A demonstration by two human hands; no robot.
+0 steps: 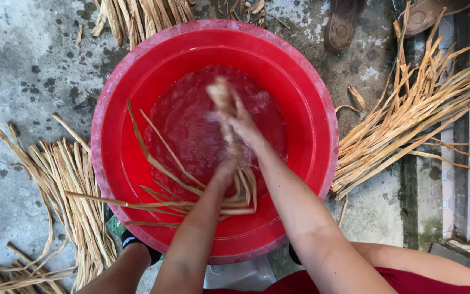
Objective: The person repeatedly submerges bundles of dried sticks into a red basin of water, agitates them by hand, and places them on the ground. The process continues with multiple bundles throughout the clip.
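- Two piles of dry, tan, flat plant strips flank me on the stained grey concrete floor (23, 60); the left pile (69, 201) fans out just beside the basin, some of its ends curling toward my knee.
- Big round red plastic basin (131, 81) sits dead centre, shallow water (191, 125) in its bottom, rippled and splashy. A handful of loose wet strips (159, 158) lies in it, a few slanting up against the left wall.
- My left hand (225, 163) is down in the water now, fingers closed around the lower part of a bunch of soaked strips (243, 188), whose ends bend out toward me.
- My right hand (240, 122) is just above it, gripping the same bunch higher up; both hands are blurred, so I can't tell exactly how the fingers wrap, but neither is spread wide. The top of the bunch pokes up past my right hand.
- I'd judge this to be the washing or rubbing step, bunch worked between both hands in the water. Next move calls for a firm grip at both ends so no strips slip loose.
- Right of the basin, the bigger pile of long dry strips (414, 114) lies slanting, touching the rim.
- Top right, a pair of brown sandals (344, 24) sits on the floor, well apart from my hands.
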